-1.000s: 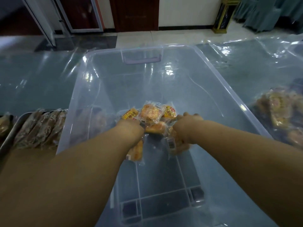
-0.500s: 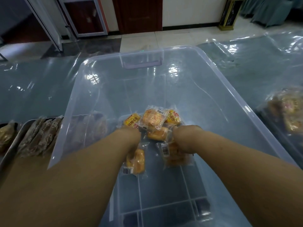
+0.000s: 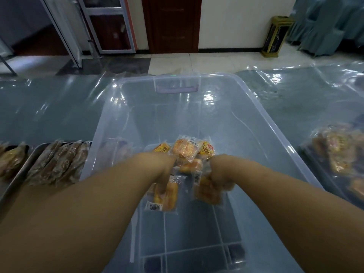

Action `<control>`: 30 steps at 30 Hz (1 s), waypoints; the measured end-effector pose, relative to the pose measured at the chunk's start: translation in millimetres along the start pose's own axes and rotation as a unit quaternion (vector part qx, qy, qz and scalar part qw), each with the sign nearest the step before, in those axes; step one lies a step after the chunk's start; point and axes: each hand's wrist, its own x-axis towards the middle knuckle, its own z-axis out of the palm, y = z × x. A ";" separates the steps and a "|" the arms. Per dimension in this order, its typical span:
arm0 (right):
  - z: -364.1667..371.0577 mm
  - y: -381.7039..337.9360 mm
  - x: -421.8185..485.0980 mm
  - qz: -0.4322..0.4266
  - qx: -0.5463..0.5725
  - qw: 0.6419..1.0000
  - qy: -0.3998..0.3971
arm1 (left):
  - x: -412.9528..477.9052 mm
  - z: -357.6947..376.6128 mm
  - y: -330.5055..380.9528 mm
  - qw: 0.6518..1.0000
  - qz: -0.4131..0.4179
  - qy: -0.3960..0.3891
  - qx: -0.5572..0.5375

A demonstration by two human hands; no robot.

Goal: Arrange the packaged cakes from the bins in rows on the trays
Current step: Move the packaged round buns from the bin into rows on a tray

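Both hands are down inside the clear bin point(image 3: 256, 115), each clamped on a wrapper: the left hand point(image 3: 164, 171) curls its fingers over a packaged cake point(image 3: 166, 197) whose barcode end hangs free; the right hand point(image 3: 221, 173), blurred, grips a second packet point(image 3: 206, 191) in curled fingers. The film looks slick, so a packet held by one edge could slide out on the lift, or snag the loose packets point(image 3: 186, 149) heaped just beyond the knuckles; a hard squeeze could crush the soft cake; the bin's high wall may catch a wrist on the way to the metal tray point(image 3: 18, 174) at the left, where dark packets lie in rows. A glossy clear sheet covers the grey-blue table point(image 3: 49, 107); beyond are pale floor tiles, a brown door point(image 3: 171, 24) and draped chairs.
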 end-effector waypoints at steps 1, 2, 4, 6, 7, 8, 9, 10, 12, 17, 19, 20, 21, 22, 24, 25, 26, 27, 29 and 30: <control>-4.0 -0.1 -3.4 0.001 0.008 1.000 0.013 | -6.8 -5.3 0.0 1.000 -0.004 0.010 0.003; -8.8 -0.3 -7.0 0.001 0.004 1.000 0.027 | -14.8 -10.4 0.0 1.000 -0.008 0.027 0.012; -19.9 -1.5 -16.5 -0.005 -0.013 0.998 0.058 | -33.6 -21.0 -0.2 0.996 -0.014 0.079 0.036; -34.3 -2.4 -30.7 -0.011 -0.027 0.995 0.094 | -56.2 -30.9 -1.8 0.989 -0.013 0.142 0.036; -41.5 -2.2 -39.5 -0.010 -0.027 0.993 0.114 | -68.5 -34.9 -3.1 0.984 -0.013 0.175 0.022; -48.2 -1.6 -48.6 -0.006 -0.018 0.990 0.138 | -80.8 -38.0 -5.2 0.978 -0.014 0.207 0.000; -53.7 -1.3 -58.9 -0.001 0.001 0.986 0.165 | -93.4 -39.9 -7.3 0.971 -0.017 0.238 -0.025; -57.9 -0.9 -68.4 0.001 0.028 0.981 0.194 | -105.4 -40.0 -9.6 0.962 -0.019 0.269 -0.049; -63.1 -2.1 -86.7 -0.006 0.088 0.963 0.253 | -126.2 -37.6 -15.6 0.938 -0.012 0.334 -0.092; -63.9 -12.0 -123.6 -0.035 0.189 0.883 0.428 | -174.5 -23.2 -30.1 0.849 0.017 0.478 -0.225; -63.7 -19.7 -136.9 -0.045 0.235 0.844 0.479 | -192.9 -15.3 -37.9 0.814 0.025 0.520 -0.256; -63.4 -24.4 -143.1 -0.057 0.267 0.823 0.498 | -202.0 -11.3 -42.7 0.799 0.027 0.539 -0.264; -62.9 -30.5 -149.9 -0.071 0.301 0.801 0.512 | -211.8 -6.9 -48.3 0.786 0.028 0.556 -0.269; -62.5 -38.3 -156.9 -0.083 0.331 0.781 0.524 | -222.1 -2.0 -54.6 0.772 0.026 0.573 -0.274; -60.3 -58.1 -171.8 -0.099 0.354 0.754 0.544 | -242.4 9.9 -69.8 0.743 0.019 0.605 -0.285; -58.1 -70.8 -178.6 -0.106 0.353 0.747 0.553 | -252.9 18.2 -79.6 0.729 0.014 0.619 -0.291; -55.2 -84.7 -185.0 -0.114 0.353 0.738 0.563 | -263.6 28.4 -90.7 0.716 0.010 0.629 -0.303; -51.9 -99.5 -191.1 -0.122 0.357 0.730 0.570 | -273.4 40.0 -102.5 0.703 0.006 0.635 -0.321; -44.1 -134.6 -202.8 -0.136 0.373 0.717 0.573 | -293.5 67.0 -127.1 0.683 -0.005 0.640 -0.353; -40.6 -148.1 -207.6 -0.141 0.382 0.712 0.573 | -299.5 77.2 -136.0 0.676 -0.011 0.642 -0.361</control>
